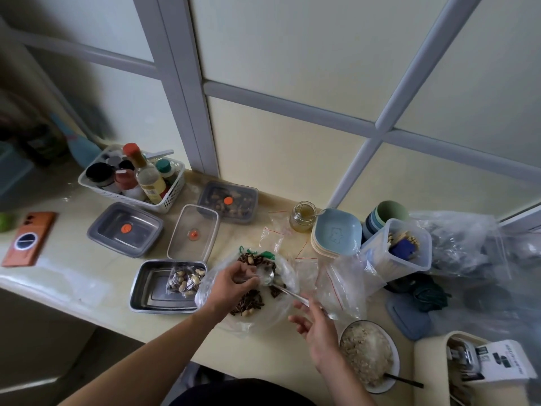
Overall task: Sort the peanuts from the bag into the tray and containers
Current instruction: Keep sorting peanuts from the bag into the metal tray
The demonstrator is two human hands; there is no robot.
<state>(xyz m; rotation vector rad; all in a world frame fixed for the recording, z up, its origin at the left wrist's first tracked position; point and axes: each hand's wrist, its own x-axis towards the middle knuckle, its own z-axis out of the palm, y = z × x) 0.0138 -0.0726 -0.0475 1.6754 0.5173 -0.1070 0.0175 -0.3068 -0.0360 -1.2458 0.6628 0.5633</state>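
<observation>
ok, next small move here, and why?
Probably dip the spoon into the peanuts and scoop: its bowl looks empty, the right hand holds its handle, the left hand is at the open bag; the steel tray sits alongside.

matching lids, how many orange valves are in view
3: grey lid at left, clear lid beside it, closed peanut container behind; none seems hidden.

Bare forearms (152, 353) run up from the lower edge to the left hand (231, 285) and right hand (319, 332), both ungloved; black clothing (243, 394) shows between them.
</observation>
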